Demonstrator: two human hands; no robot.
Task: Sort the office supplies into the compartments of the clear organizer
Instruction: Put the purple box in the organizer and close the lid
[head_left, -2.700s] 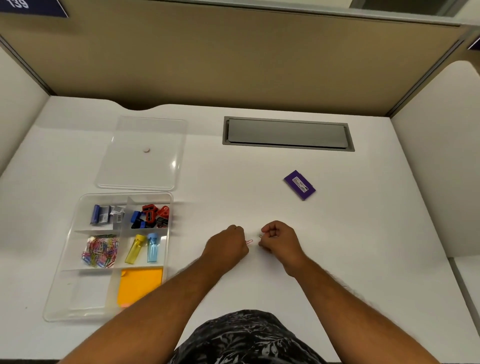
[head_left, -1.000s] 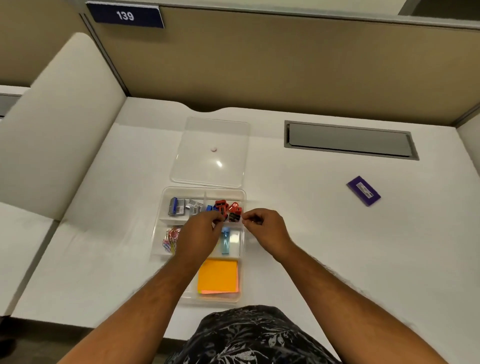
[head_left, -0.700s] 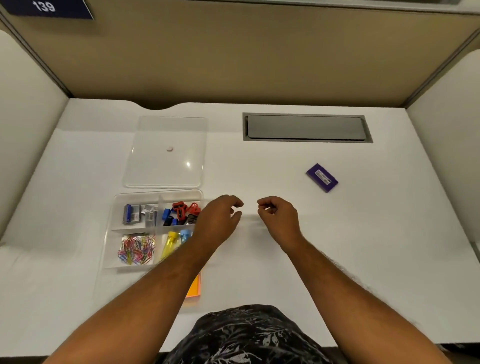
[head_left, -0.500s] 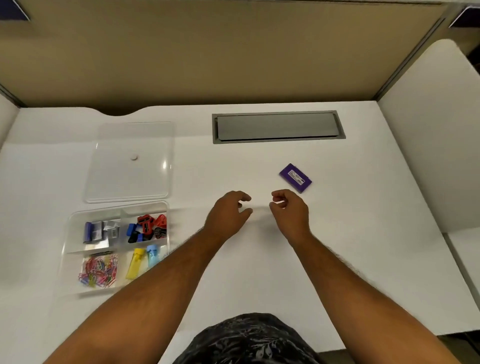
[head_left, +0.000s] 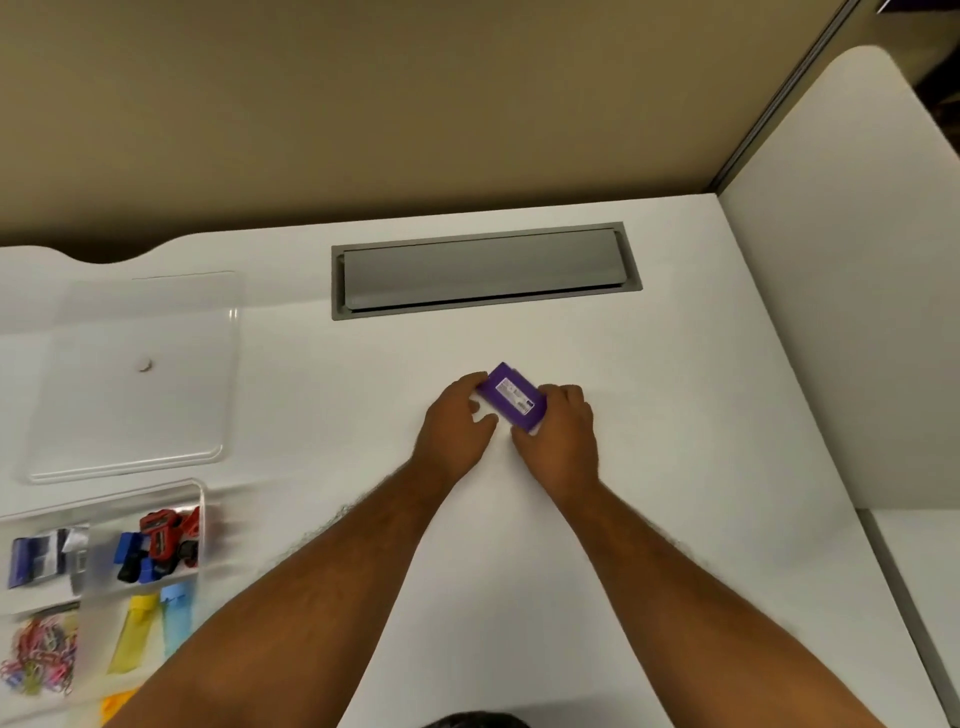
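The small purple box (head_left: 512, 401) sits on the white desk (head_left: 675, 467) between the two hands. The left hand (head_left: 457, 423) holds its left end and the right hand (head_left: 561, 431) holds its right end. The clear organizer (head_left: 200, 499) at the far left is blurry and cut off. The box's long side slants from upper left to lower right.

A small purple box (head_left: 511, 401) with a white label sits tilted mid-desk, gripped at both ends. At lower left, the clear organizer (head_left: 200, 499) holds staples (head_left: 39, 557), red, blue and black binder clips (head_left: 156, 543), colored paper clips (head_left: 39, 654), yellow and blue items (head_left: 153, 626) too blurred to identify, and orange sticky notes (head_left: 117, 704).
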